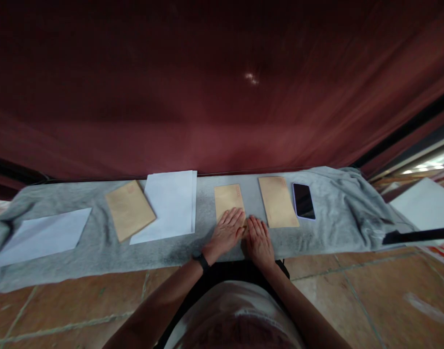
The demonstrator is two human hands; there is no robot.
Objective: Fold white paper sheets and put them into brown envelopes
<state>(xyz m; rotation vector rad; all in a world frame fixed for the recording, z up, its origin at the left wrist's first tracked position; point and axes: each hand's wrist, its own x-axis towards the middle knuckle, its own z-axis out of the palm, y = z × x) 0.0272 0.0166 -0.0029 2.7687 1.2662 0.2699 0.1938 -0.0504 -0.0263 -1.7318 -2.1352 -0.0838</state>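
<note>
A brown paper envelope (227,196) lies in front of me on the grey cloth. My left hand (227,231) rests flat over its lower part, fingers stretched out. Close beside it, my right hand (260,242) lies palm down with its fingers extended, at the envelope's lower right corner. That corner is hidden under the hands. Just right of my right hand lies another brown envelope (279,201), and beyond it a phone (303,201) with a pale purple edge.
Grey cloth (334,228) covers the narrow bench. To the left are white paper sheets (169,206), a stack of brown envelopes (130,211) overlapping them, and another white sheet (45,237). A dark red curtain-like sheet (222,97) rises behind. A black bar (421,236) stands at the right.
</note>
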